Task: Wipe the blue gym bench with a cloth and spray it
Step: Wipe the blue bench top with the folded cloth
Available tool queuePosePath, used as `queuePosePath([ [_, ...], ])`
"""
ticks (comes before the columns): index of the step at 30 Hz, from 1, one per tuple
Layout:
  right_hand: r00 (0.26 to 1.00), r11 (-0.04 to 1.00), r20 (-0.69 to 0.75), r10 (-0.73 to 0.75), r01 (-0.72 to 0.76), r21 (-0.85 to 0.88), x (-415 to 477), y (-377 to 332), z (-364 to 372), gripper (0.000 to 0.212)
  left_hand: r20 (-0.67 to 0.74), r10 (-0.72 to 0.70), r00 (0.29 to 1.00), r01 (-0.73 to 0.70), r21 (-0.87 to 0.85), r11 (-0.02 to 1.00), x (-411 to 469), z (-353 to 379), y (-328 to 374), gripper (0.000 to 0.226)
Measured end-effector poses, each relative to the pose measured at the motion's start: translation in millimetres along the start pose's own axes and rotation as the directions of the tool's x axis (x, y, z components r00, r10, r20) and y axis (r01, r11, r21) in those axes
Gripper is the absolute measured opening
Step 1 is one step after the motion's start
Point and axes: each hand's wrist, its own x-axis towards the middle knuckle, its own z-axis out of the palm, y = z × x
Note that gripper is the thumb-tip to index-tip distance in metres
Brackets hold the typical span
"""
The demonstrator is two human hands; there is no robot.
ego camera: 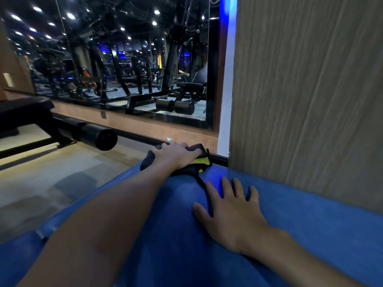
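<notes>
1. The blue gym bench (176,224) runs away from the person toward 12 o'clock and ends just beside a wood-grain wall panel (310,100) at 2 o'clock
2. The cloth (202,161), dark with a yellow part, lies on the far end of the bench, at 12 o'clock from the person
3. The left hand (176,155) is on top of the cloth, its fingers curled over it and gripping it
4. The right hand (230,212) lies flat on the bench at 5 o'clock from the cloth, palm down, fingers straight and spread, holding nothing
5. A thin black cord (204,187) goes from the cloth down to between the thumb and first finger of the right hand
6. A black padded roller (99,136) is at 10 o'clock from the cloth, and the wall mirror (124,69) behind it shows gym machines
</notes>
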Motion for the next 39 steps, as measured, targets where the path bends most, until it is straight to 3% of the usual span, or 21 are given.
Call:
queuePosePath([
  [7,1.000,1.000,-0.012,-0.001,0.001,-0.005,-0.7,-1.3,1.0,0.070,-0.008,-0.118,0.993,0.115,-0.134,0.984,0.4,-2.0,-51.8,0.089],
  [16,1.000,0.997,-0.025,0.001,0.001,0.072,-4.0,-2.8,-4.5,0.060,0.066,-0.121,0.990,0.135,-0.297,0.945,-36.8,-9.2,-105.3,0.086],
  [23,0.999,0.996,0.006,0.050,-0.050,0.069,-9.5,-11.3,-14.7,0.053,-0.006,-0.092,0.996,0.089,-0.195,0.977,-114.3,-27.7,-125.7,0.066],
  [26,0.997,0.998,-0.048,0.066,-0.064,0.025,-12.1,-24.0,-23.9,0.040,0.010,-0.135,0.991,0.135,-0.079,0.988,-150.8,-34.0,-123.7,0.078],
  [28,0.992,0.981,-0.115,0.048,-0.026,0.190,-7.0,-44.1,-30.0,0.038,0.040,-0.102,0.994,0.102,-0.003,0.995,-169.6,-32.8,-118.3,0.076],
  [30,0.994,0.875,-0.102,0.050,0.006,0.484,-1.3,-71.8,-35.0,0.049,0.026,-0.037,0.999,0.037,0.023,0.999,-186.4,-33.4,-116.1,0.070],
  [32,0.999,0.762,-0.042,0.025,0.008,0.647,0.5,-95.5,-39.7,0.065,-0.052,-0.001,0.999,-0.003,-0.091,0.996,-191.5,-37.0,-128.3,0.061],
  [34,1.000,0.703,0.005,0.017,-0.016,0.711,-2.4,-110.9,-44.3,0.069,-0.124,-0.025,0.992,0.001,-0.190,0.982,-188.4,-41.2,-150.0,0.061],
  [37,0.999,0.713,0.048,0.009,-0.040,0.700,-4.3,-123.2,-50.0,0.042,0.007,-0.056,0.998,0.056,-0.234,0.971,-188.4,-42.1,-169.6,0.069],
  [39,0.996,0.738,0.085,0.016,-0.069,0.671,-4.5,-129.0,-50.9,0.038,0.034,-0.060,0.998,0.066,-0.223,0.972,-191.1,-44.4,-169.5,0.072],
])
